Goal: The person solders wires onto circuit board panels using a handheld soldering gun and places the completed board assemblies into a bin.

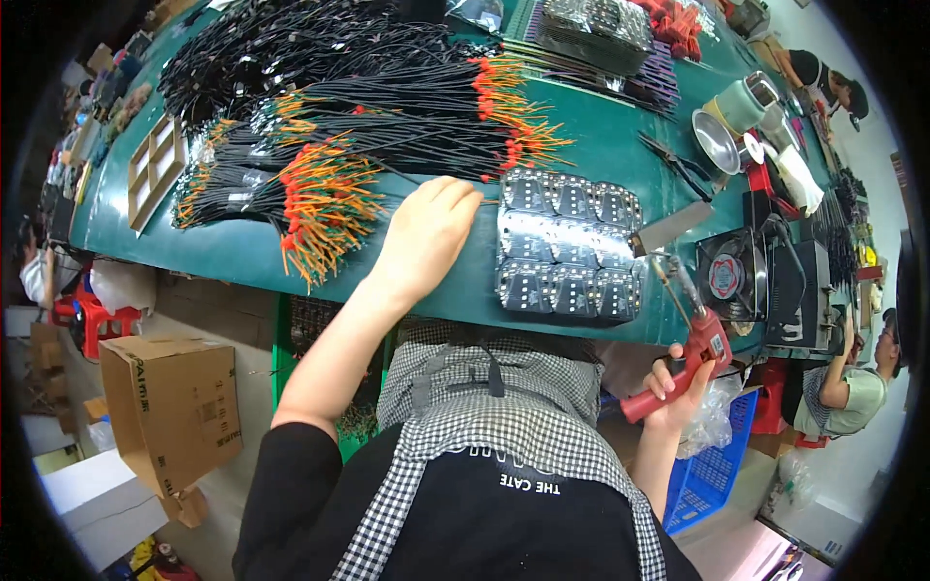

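Note:
My right hand (675, 389) is wrapped round the handle of a red soldering gun (710, 341). The gun's metal tip points up beside the right edge of a panel of dark circuit boards (570, 244), which lies flat near the table's front edge. Left of that panel, my left hand (433, 235) is closed, palm down, its fingertips mostly hidden. A thin black wire seems to run under its fingers, with an orange end showing at their right. Bundles of black wires with red and orange ends (325, 208) lie beside and beyond this hand.
On the green table (387, 257) are a divided tray (157, 172), tangled black cables (291, 58), stacked boards (596, 34), pliers (676, 160) and a metal bowl (715, 140). A fan unit (727, 276) stands right. A cardboard box (174, 412) and blue crate (712, 474) sit below. People work at right.

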`<move>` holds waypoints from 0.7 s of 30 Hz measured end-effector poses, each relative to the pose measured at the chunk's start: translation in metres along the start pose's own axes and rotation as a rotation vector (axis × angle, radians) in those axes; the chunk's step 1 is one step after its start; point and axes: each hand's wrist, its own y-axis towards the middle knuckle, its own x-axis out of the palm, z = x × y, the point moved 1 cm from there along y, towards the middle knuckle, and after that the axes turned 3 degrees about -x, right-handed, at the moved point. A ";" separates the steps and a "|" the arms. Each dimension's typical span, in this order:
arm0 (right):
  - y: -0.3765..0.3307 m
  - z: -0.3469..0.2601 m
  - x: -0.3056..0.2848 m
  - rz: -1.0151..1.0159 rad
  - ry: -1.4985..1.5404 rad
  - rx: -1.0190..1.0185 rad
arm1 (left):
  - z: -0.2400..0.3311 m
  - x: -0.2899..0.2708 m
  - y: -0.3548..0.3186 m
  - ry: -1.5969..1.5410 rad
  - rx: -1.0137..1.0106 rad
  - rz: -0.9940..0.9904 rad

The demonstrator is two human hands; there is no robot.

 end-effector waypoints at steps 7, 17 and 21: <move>0.001 -0.005 0.016 0.054 -0.302 -0.075 | -0.018 0.029 0.021 -0.080 -0.211 -0.372; 0.034 0.017 0.044 0.032 -0.420 -0.038 | -0.032 0.010 0.016 -0.526 -0.704 -0.362; 0.043 0.021 0.046 0.124 -0.209 0.013 | -0.015 0.023 0.024 -0.882 -0.671 -0.318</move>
